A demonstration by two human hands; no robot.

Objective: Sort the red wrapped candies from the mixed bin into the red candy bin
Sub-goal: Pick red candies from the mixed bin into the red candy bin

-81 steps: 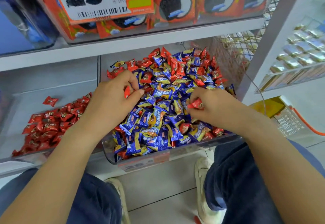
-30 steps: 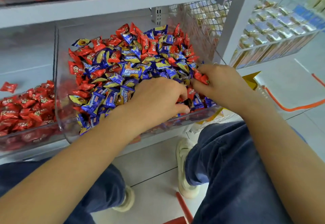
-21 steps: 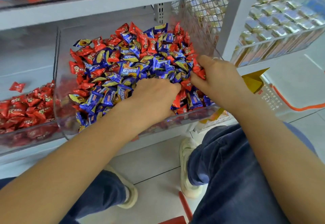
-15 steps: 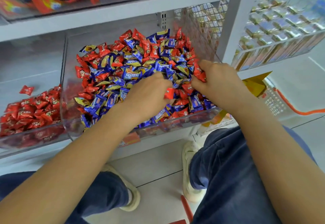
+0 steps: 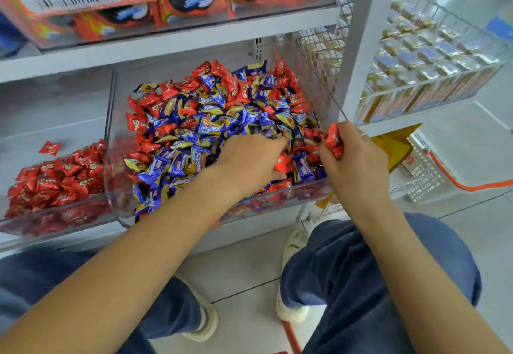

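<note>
Left of the mixed bin (image 5: 116, 142), the red candy bin (image 5: 55, 216) holds a heap of red candies (image 5: 55, 178). The left hand (image 5: 249, 159) lies on the mixed pile, fingers curled into it; what that grip pinches, I cannot tell. At the bin's right wall, the right hand (image 5: 358, 159) pinches red candies (image 5: 333, 141), long axis upright.

Mixed bin (image 5: 116, 142) sits right of red candy bin (image 5: 41, 223) — both hands inside mixed bin.
</note>
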